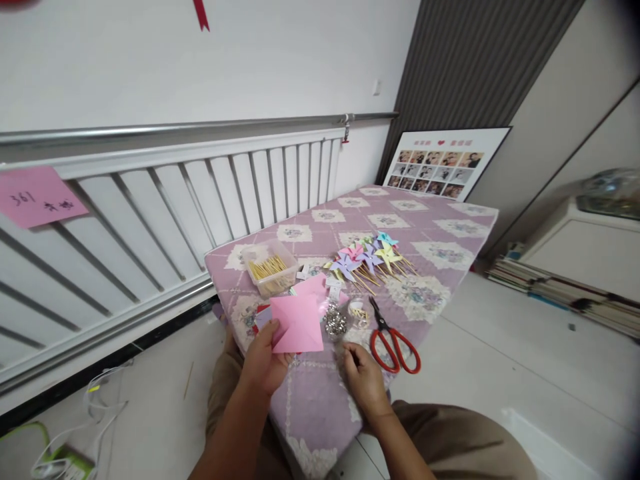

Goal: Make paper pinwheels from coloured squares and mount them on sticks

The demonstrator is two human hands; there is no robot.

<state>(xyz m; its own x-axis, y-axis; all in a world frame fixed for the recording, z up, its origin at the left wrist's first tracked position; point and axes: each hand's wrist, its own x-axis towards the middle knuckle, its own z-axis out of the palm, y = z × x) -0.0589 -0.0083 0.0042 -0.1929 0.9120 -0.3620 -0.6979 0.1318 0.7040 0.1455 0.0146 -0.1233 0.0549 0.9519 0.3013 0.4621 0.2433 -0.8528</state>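
Note:
My left hand (pixel 265 357) grips a pink paper square (pixel 299 325), thumb on top; cut lines run in from its corners. My right hand (pixel 363 373) is closed over the near part of the table, its fingertips pinched together; whatever they hold is too small or hidden to tell. Just beyond it lie a pile of small silvery metal pieces (pixel 335 321) and a little heap of pale beige pieces (pixel 359 315). Scissors with red handles (pixel 395 350) rest to the right of that hand. More pink paper (pixel 313 287) is partly covered behind the square.
A clear plastic box (pixel 273 283) of thin wooden sticks (pixel 269 267) stands at the left. Finished paper pinwheels (pixel 367 257) on sticks are grouped farther back on the flowered tablecloth (pixel 320 387). A white radiator (pixel 240 193) borders the table's left side.

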